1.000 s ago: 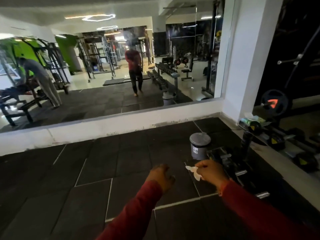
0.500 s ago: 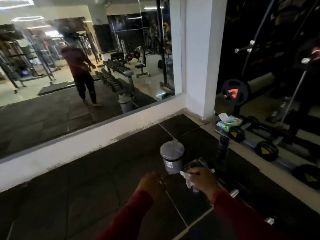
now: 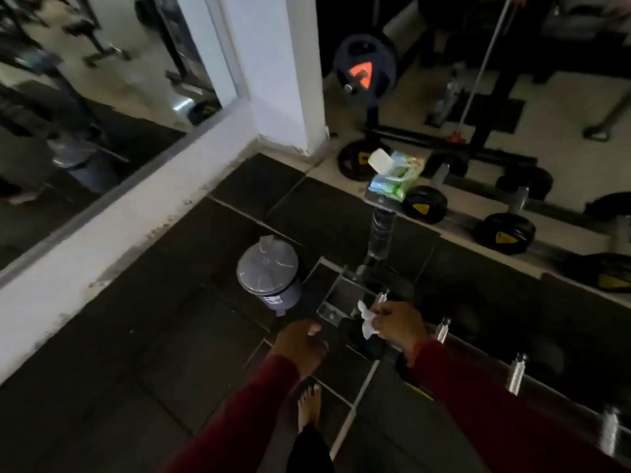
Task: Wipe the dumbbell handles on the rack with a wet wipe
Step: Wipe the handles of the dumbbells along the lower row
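My right hand (image 3: 397, 324) pinches a crumpled white wet wipe (image 3: 367, 320) above the near end of the dumbbell rack (image 3: 333, 310). My left hand (image 3: 300, 343) hangs beside it with loosely curled fingers and holds nothing. Dark dumbbells with silvery handles (image 3: 515, 372) lie in a row along the rack, running off to the lower right. Their heads are hard to make out in the gloom. An opened pack of wet wipes (image 3: 397, 175) with its white lid flipped up rests on top of the rack's upright post (image 3: 380, 233).
A grey lidded pedal bin (image 3: 269, 274) stands on the black floor mats just left of the rack. A white pillar (image 3: 273, 70) and a wall mirror (image 3: 102, 73) lie behind. Weight plates (image 3: 505, 232) lean at right. My bare foot (image 3: 309, 406) is below my left hand.
The view has swung right and down toward the rack. Both hands have come closer to the rack end, the right one still holding the wipe.
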`<state>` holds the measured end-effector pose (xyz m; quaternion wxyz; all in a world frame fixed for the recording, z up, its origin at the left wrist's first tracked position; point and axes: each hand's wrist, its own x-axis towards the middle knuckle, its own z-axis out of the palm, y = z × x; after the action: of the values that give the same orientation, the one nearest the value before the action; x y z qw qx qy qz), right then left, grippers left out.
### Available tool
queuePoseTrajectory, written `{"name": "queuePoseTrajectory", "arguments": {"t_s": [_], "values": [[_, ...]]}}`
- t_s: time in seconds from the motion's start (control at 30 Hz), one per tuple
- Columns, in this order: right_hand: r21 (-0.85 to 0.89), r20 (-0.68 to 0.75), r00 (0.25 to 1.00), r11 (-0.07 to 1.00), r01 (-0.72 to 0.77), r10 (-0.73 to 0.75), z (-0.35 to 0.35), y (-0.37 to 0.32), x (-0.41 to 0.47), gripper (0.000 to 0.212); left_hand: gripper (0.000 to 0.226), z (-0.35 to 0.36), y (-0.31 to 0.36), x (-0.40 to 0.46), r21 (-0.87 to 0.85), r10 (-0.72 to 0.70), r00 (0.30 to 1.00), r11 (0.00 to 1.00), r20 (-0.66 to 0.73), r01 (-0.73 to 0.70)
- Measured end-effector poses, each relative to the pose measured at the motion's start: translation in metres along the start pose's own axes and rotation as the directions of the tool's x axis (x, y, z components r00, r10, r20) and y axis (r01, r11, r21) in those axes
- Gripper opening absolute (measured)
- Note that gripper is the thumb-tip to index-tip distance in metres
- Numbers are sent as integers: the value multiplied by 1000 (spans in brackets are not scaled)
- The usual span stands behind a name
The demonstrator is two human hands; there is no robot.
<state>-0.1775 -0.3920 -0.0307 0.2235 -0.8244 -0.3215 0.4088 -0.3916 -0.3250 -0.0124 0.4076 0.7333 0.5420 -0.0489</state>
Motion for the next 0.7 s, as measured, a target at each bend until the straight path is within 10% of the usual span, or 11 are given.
{"name": "queuePoseTrajectory", "arguments": {"t_s": [0.33, 0.7], "values": [[58, -80, 922, 926, -374, 378, 52, 44, 128, 13, 44, 53, -36, 172, 117, 47, 913, 988, 405, -102], [12, 28, 865, 865, -502, 502, 127, 126, 238, 24, 72, 150, -75, 270, 33, 5, 957, 999, 290, -15]]}}
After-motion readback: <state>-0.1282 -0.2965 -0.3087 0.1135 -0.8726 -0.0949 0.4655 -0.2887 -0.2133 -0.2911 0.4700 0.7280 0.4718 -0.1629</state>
